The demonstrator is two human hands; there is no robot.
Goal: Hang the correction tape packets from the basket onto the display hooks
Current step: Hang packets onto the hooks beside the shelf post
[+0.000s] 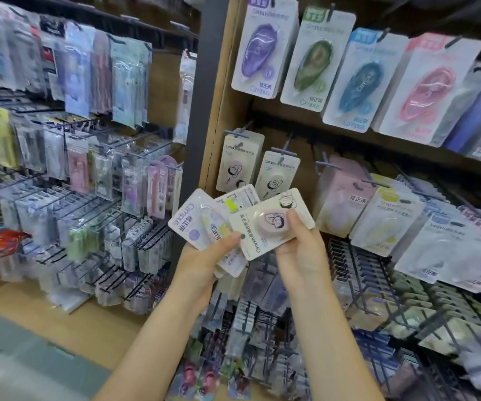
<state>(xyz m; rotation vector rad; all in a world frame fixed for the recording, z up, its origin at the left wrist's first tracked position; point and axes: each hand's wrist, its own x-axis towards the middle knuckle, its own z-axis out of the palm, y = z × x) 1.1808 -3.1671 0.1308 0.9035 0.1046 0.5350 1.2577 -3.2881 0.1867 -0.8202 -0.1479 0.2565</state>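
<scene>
Holding a fan of packets, the left hand [204,256] sits near the middle of the view, a bit toward 6 o'clock. Its thumb presses down on the front of the cards and its fingers curl behind them. In the fan you can see a white packet with a purple dot [188,224] at the 9 o'clock side, and a packet turned back-side out [238,199] at 12 o'clock.

The right hand [300,244] is just at 3 o'clock from the left one. Its thumb and fingers pinch the pink round tape packet [271,224], which lies tilted on top of the fan and touches the other cards.

Up at 12 o'clock from the hands, two packets of the same kind [240,162] hang side by side on display hooks [287,151]. Higher up, toward 1 o'clock, a row hangs in purple [262,47], green, blue and pink [424,88]. At 9 o'clock stands another rack [74,140] full of blurry packs. The basket is not in view.
</scene>
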